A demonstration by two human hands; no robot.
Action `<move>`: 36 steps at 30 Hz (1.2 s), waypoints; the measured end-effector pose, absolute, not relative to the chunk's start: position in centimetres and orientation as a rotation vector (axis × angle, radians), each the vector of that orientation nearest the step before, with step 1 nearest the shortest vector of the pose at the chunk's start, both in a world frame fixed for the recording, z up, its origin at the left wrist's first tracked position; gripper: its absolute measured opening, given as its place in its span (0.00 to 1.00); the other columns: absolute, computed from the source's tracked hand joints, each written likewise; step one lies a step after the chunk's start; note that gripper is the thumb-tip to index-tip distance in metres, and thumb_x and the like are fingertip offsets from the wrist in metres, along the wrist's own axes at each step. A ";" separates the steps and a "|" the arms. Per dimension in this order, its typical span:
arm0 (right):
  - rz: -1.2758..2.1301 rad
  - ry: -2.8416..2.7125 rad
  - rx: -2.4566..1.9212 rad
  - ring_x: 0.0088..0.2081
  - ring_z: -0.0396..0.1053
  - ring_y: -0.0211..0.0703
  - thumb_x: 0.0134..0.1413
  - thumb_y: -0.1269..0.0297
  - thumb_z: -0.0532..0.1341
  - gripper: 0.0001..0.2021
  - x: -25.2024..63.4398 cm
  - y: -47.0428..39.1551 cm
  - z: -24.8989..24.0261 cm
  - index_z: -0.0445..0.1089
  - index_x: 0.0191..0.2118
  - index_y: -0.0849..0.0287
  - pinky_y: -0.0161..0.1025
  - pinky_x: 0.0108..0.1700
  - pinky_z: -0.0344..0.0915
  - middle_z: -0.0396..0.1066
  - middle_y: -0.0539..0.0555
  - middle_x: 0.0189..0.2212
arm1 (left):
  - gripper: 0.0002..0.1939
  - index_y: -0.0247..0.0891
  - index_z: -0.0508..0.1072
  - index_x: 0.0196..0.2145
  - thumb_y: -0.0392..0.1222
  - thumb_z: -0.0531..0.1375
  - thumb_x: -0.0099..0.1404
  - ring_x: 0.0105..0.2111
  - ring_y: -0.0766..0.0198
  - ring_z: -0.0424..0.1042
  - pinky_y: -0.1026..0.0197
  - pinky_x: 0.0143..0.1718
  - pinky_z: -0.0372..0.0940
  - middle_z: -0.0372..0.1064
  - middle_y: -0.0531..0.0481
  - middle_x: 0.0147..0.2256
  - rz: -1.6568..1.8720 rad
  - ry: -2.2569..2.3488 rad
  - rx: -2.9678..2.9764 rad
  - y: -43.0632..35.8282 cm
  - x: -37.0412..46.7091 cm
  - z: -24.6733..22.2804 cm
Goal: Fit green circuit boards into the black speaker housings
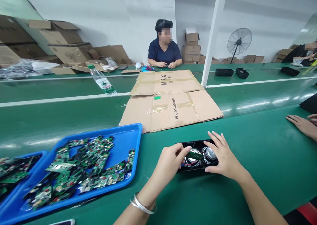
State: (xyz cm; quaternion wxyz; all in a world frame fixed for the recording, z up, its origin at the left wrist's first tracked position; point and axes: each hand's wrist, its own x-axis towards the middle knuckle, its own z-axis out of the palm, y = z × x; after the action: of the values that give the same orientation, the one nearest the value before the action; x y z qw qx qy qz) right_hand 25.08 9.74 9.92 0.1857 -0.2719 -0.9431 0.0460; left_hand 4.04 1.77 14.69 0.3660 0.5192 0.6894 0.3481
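A black speaker housing [198, 168] lies on the green table in front of me, with two round silver speakers [210, 155] facing up inside it. My left hand [172, 157] pinches a small green circuit board [194, 155] between thumb and fingers, over the left speaker. Red and blue wires show under the board. My right hand [224, 157] is spread at the housing's right end, its fingers apart and touching or very near the rim.
Blue trays [138, 152] of circuit boards stand at the left. Flattened cardboard [178, 111] lies ahead, beside a water bottle [102, 83]. A person [164, 51] sits opposite. Another person's hand [303, 124] rests at the right. Black housings [224, 72] sit farther back.
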 end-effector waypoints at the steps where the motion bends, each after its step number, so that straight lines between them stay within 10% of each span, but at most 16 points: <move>1: 0.118 -2.723 -0.768 0.61 0.38 0.63 0.42 0.40 0.60 0.40 25.2 9.8 9.9 0.55 0.57 0.61 0.66 0.57 0.43 0.41 0.65 0.62 | 0.22 0.38 0.59 0.17 0.56 0.51 0.59 0.14 0.69 0.60 0.66 0.19 0.55 0.61 0.56 0.14 0.879 1.802 1.353 1.8 3.9 14.7; 15: -0.024 -2.613 -1.049 0.53 0.55 0.58 0.36 0.50 0.65 0.34 27.5 11.5 9.3 0.58 0.51 0.57 0.63 0.55 0.44 0.60 0.60 0.51 | 0.17 0.38 0.64 0.25 0.55 0.50 0.60 0.21 0.67 0.65 0.64 0.24 0.59 0.64 0.55 0.21 1.018 1.688 1.317 1.4 3.3 15.3; 27: -0.130 -1.714 -2.203 0.47 0.57 0.77 0.42 0.41 0.58 0.36 39.4 18.4 6.8 0.61 0.50 0.67 0.71 0.42 0.49 0.62 0.74 0.46 | 0.15 0.38 0.65 0.27 0.52 0.51 0.60 0.22 0.66 0.66 0.64 0.25 0.61 0.65 0.54 0.21 1.058 1.608 1.354 0.5 2.8 16.5; 36: 0.013 -2.292 -0.836 0.36 0.70 0.42 0.60 0.57 0.48 0.12 34.6 11.4 14.3 0.65 0.44 0.48 0.39 0.32 0.68 0.70 0.52 0.38 | 0.22 0.36 0.66 0.25 0.61 0.54 0.54 0.25 0.64 0.67 0.63 0.25 0.60 0.65 0.52 0.24 0.950 1.333 1.090 3.4 5.3 9.1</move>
State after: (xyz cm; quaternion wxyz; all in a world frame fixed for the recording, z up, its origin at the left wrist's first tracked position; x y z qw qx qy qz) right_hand 34.61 11.40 14.27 0.3440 -0.3216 -0.8822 0.0050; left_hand 5.34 3.43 9.12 0.5544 0.4612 0.5641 0.4021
